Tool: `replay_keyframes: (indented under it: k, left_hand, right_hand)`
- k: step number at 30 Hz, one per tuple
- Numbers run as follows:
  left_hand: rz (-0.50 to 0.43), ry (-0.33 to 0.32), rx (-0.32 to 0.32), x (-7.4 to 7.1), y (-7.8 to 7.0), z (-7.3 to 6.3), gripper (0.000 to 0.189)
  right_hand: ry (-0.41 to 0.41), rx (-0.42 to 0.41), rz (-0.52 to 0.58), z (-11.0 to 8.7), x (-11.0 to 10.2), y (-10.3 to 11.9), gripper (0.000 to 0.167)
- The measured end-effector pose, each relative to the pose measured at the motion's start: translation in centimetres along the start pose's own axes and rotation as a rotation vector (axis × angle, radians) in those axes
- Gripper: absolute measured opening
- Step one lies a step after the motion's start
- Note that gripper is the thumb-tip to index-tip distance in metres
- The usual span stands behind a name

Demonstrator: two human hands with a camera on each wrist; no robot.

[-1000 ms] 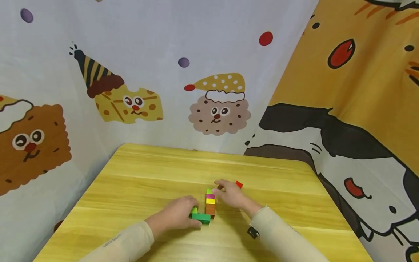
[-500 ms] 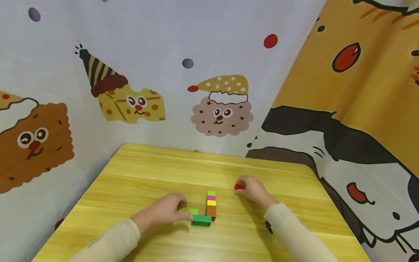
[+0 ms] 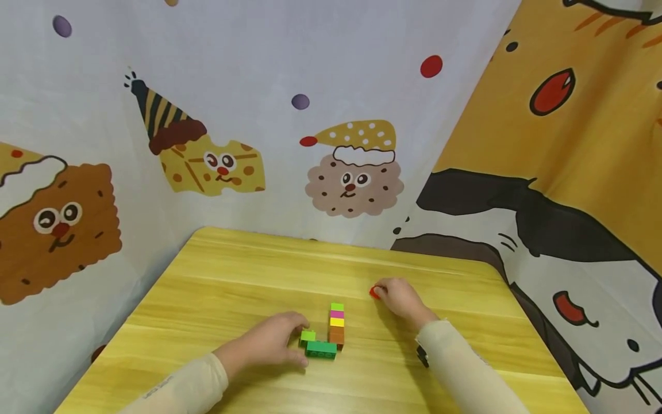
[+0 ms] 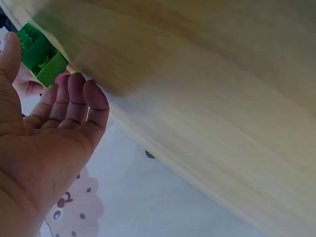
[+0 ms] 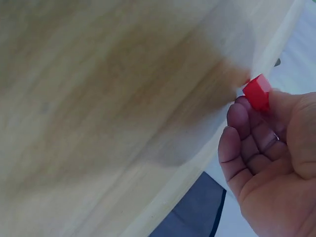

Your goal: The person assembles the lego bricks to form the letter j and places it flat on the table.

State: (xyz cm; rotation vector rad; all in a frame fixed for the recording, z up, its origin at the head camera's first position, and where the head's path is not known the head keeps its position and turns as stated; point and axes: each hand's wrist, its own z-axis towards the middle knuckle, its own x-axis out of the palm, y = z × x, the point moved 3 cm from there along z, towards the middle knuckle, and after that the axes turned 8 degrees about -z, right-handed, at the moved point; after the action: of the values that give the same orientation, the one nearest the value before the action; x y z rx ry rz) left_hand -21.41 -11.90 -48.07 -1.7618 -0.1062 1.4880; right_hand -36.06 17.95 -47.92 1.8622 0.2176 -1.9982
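My right hand (image 3: 403,299) pinches a small red toy brick (image 3: 374,292) between thumb and fingertips, close over the table to the right of the other bricks. The right wrist view shows the red brick (image 5: 256,93) at the thumb tip. My left hand (image 3: 266,342) lies beside a light green brick (image 3: 307,335) and a dark green brick (image 3: 321,349), thumb and fingers spread apart and holding nothing. From the dark green brick's right end a column runs away from me: brown bricks (image 3: 337,334), a yellow brick (image 3: 337,322), a pink brick (image 3: 337,314) and a light green brick (image 3: 337,307).
A black object (image 3: 422,355) lies partly hidden by the right sleeve (image 3: 455,356). The wood-grain table (image 3: 248,270) ends at a cartoon-printed cloth (image 3: 279,218) behind it and on both sides.
My right hand has moved from the column's far end to the right and taken the red brick between its fingers. The left hand has drawn slightly away from the green bricks.
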Motion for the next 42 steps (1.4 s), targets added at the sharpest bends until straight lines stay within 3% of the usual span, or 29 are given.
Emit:
replay_keyframes:
  k: [7, 13, 18, 25, 28, 42]
  left_hand:
    - [0.003, 0.001, -0.017, 0.3, -0.1, 0.2, 0.074]
    - [0.008, 0.011, -0.013, 0.2, -0.1, 0.2, 0.073]
    - [0.016, 0.011, -0.007, -0.1, -0.1, 0.3, 0.069]
    - [0.027, 0.013, -0.004, -0.1, -0.2, 0.4, 0.067]
    - [0.026, 0.011, 0.0, -0.1, -0.3, 0.5, 0.065]
    - [-0.001, 0.017, -0.015, 0.0, 0.0, 0.6, 0.062]
  right_hand:
    - [0.028, 0.092, 0.059, 0.5, 0.7, -1.1, 0.019]
    - [0.062, 0.093, 0.149, 0.5, 0.8, -1.0, 0.024]
    - [0.069, 0.07, 0.185, 1.5, 0.5, 1.0, 0.025]
    - [0.147, -0.088, 0.254, 2.9, 1.1, 6.2, 0.017]
    - [0.186, -0.119, 0.287, 3.2, 1.4, 7.5, 0.017]
    - [0.193, -0.085, 0.271, 3.5, 1.7, 8.0, 0.016]
